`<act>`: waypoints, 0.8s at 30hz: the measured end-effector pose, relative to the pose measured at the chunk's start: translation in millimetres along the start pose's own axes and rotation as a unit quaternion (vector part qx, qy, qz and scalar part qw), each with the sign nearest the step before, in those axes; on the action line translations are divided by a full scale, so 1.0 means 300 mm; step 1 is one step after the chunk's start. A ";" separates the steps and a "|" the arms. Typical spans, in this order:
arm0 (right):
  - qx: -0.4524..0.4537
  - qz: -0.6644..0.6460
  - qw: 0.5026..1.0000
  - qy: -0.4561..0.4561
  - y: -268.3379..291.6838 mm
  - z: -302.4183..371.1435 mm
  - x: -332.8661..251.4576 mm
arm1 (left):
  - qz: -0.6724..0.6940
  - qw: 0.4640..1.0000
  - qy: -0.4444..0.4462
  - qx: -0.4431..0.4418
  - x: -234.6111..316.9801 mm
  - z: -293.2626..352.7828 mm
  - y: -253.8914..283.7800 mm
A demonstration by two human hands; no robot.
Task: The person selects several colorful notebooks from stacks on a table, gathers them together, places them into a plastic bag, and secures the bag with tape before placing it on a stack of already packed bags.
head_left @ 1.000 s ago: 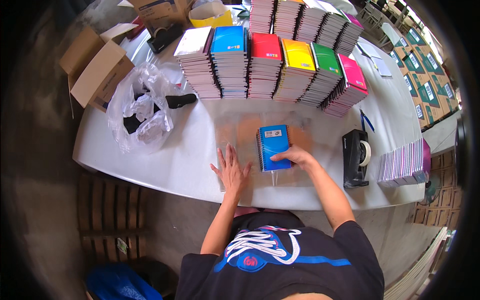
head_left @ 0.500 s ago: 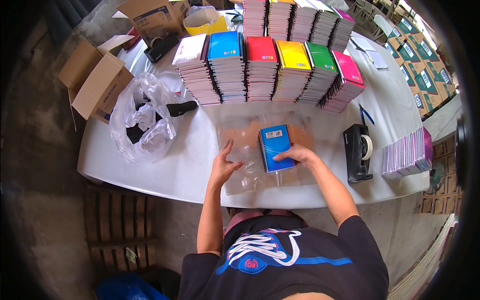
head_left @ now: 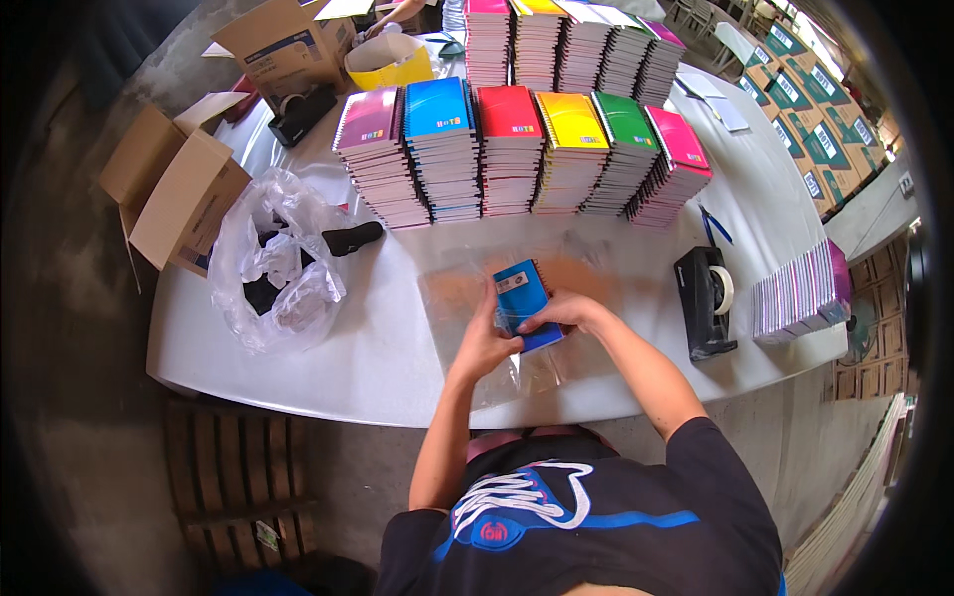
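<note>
A small blue spiral notebook (head_left: 521, 293), with a white label on its cover, is held between my two hands above the table. Coil binding shows along its right edge; whether more notebooks lie beneath it I cannot tell. My left hand (head_left: 485, 336) grips its left side. My right hand (head_left: 564, 312) holds its lower right, thumb across the cover. Under both hands a clear plastic sheet or bag (head_left: 449, 288) lies flat, with a brownish-orange area showing through. Just beyond stands a row of notebook stacks, among them a blue stack (head_left: 440, 149) and a red stack (head_left: 510, 154).
On the right are a black tape dispenser (head_left: 704, 308), blue-handled pliers (head_left: 715, 226) and a purple notebook stack (head_left: 801, 291). To the left sit a crumpled plastic bag (head_left: 278, 268) and an open carton (head_left: 189, 199). Another person's hand (head_left: 400, 14) shows at the far edge.
My left hand has gone from open and apart to gripping the notebook's left side. The notebook has shifted slightly left, and its coil edge now shows on the right instead of the left.
</note>
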State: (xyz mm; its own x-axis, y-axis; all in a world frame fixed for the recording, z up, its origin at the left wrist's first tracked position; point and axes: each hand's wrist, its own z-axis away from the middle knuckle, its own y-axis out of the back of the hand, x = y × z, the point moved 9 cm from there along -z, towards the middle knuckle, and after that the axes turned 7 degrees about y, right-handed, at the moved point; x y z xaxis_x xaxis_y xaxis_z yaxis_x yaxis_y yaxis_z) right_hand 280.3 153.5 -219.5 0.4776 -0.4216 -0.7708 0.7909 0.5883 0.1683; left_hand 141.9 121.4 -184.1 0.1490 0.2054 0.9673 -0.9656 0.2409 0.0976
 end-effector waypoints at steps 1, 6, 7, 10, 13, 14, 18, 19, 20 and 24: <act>0.008 0.016 1.000 -0.020 -0.011 0.007 -0.012 | -0.071 0.996 -0.037 0.035 -0.015 -0.025 -0.018; 0.138 0.115 0.971 0.159 0.012 -0.005 -0.020 | -0.067 0.996 -0.028 -0.052 0.026 -0.071 -0.082; 0.182 0.130 0.955 0.194 0.012 0.017 -0.045 | -0.049 0.997 -0.028 -0.058 0.021 -0.071 -0.085; 0.059 -0.133 0.975 0.166 -0.042 0.035 -0.093 | -0.003 0.997 -0.035 -0.073 0.010 -0.062 -0.077; 0.145 0.005 0.976 0.160 -0.020 0.015 -0.078 | 0.055 0.992 -0.020 -0.114 0.057 -0.049 -0.097; 0.156 0.049 0.975 0.150 -0.004 -0.005 -0.040 | 0.088 0.987 0.009 -0.136 0.094 -0.028 -0.115; 0.189 0.133 0.962 0.146 0.011 -0.037 0.022 | 0.074 0.996 0.024 -0.031 0.044 -0.017 0.000; 0.192 0.134 0.961 0.146 0.011 -0.036 0.018 | 0.015 0.999 -0.010 0.027 0.036 -0.028 0.056; 0.192 0.136 0.961 0.145 0.007 -0.036 0.019 | -0.102 0.984 -0.098 0.105 0.047 -0.032 0.121; 0.172 0.136 0.962 0.164 -0.005 -0.055 0.027 | -0.017 0.966 -0.120 0.228 -0.015 -0.190 0.238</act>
State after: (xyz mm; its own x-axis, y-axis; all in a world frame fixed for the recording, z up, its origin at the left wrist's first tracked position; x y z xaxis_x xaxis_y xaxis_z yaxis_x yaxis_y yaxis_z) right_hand 276.6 160.5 -236.0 0.5822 -0.0105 -0.8129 0.7612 0.3584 0.5405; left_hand 84.4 191.8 -194.8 0.1808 -0.0353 0.9829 -0.9627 -0.2108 0.1695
